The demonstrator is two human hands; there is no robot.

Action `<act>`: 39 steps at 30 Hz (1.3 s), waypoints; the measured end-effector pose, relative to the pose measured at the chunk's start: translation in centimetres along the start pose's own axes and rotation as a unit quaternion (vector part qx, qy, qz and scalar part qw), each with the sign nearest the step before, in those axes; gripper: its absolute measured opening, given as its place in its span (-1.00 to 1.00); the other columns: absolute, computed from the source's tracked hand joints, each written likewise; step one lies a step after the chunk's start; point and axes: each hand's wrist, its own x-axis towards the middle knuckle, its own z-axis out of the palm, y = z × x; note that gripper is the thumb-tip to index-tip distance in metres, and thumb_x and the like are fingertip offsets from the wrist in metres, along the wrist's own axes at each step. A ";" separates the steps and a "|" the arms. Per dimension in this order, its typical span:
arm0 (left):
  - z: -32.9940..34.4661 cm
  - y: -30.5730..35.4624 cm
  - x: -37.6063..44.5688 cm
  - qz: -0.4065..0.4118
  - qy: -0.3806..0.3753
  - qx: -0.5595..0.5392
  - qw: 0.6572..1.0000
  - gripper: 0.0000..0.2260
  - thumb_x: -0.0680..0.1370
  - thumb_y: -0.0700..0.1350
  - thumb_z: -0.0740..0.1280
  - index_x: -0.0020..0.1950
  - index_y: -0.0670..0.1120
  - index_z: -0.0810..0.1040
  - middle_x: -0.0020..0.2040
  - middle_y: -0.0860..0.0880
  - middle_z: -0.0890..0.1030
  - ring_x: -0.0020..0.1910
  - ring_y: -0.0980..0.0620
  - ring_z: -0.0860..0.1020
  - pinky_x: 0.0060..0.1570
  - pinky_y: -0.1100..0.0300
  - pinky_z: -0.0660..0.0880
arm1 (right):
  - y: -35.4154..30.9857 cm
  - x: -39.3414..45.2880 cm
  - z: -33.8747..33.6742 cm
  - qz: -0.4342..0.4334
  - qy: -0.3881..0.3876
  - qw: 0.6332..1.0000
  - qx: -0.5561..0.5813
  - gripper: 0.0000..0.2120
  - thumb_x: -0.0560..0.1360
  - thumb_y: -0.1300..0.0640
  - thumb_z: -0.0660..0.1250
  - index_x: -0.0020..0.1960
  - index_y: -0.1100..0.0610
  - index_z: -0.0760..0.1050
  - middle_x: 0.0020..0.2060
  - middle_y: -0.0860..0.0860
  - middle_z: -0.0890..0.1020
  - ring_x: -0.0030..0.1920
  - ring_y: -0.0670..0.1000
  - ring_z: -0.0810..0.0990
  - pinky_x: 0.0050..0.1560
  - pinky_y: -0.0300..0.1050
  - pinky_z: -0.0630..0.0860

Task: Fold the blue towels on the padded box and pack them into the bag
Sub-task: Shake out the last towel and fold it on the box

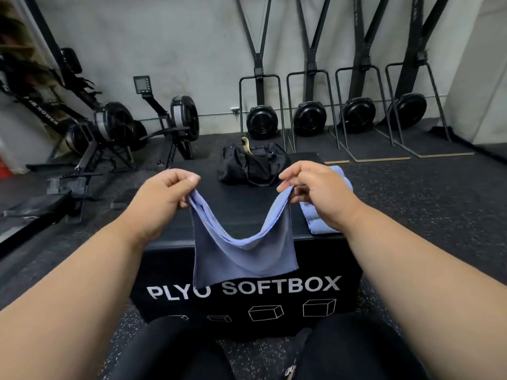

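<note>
Left hand (162,197): grip pinched on one top corner of the blue towel (241,250). Right hand (315,193): grip pinched on the opposite corner. The towel is held up above the near edge of the padded box (247,300), sagging in the middle. Rolled blue towels (319,215) are seen on the box's right side. A black bag (255,164) sits at the far end; its contents cannot be made out.

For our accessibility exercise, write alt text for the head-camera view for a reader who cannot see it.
Two hands, left hand and right hand, pinch a blue towel by its top corners above a black padded box. A black bag and a stack of blue towels sit on the box.
</note>
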 end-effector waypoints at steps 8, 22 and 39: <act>0.9 0.0 -2.9 0.014 -0.072 0.096 0.993 -0.63 0.52 -0.36 0.41 0.08 0.12 0.68 -0.11 0.13 0.61 -0.22 0.20 0.52 -0.09 0.35 0.45 | 1.2 -2.0 6.6 -0.002 -0.065 0.998 0.019 -0.65 0.54 0.53 0.23 0.09 0.15 0.56 -0.11 0.08 0.76 -0.21 -0.04 0.65 -0.07 -0.18 0.62; 1.1 -2.6 -5.7 -0.086 -0.094 -0.159 0.979 -0.43 0.33 -0.24 0.57 0.29 -0.01 0.51 0.14 -0.12 0.67 -0.01 -0.06 0.72 0.10 0.02 0.60 | 2.9 -3.9 9.7 0.004 -0.096 0.994 0.057 -0.74 0.53 0.41 0.47 0.15 0.18 0.56 -0.01 0.18 0.77 -0.01 0.05 0.73 0.15 -0.06 0.66; 2.4 -3.6 -6.1 -0.100 -0.119 -0.156 0.975 -0.49 0.37 -0.27 0.56 0.28 -0.09 0.52 0.04 -0.17 0.73 -0.05 -0.09 0.70 0.10 -0.02 0.54 | 5.1 -3.9 9.5 -0.031 -0.078 0.995 0.048 -0.68 0.44 0.36 0.58 -0.06 -0.05 0.66 -0.12 0.09 0.69 -0.07 0.06 0.64 0.11 0.04 0.65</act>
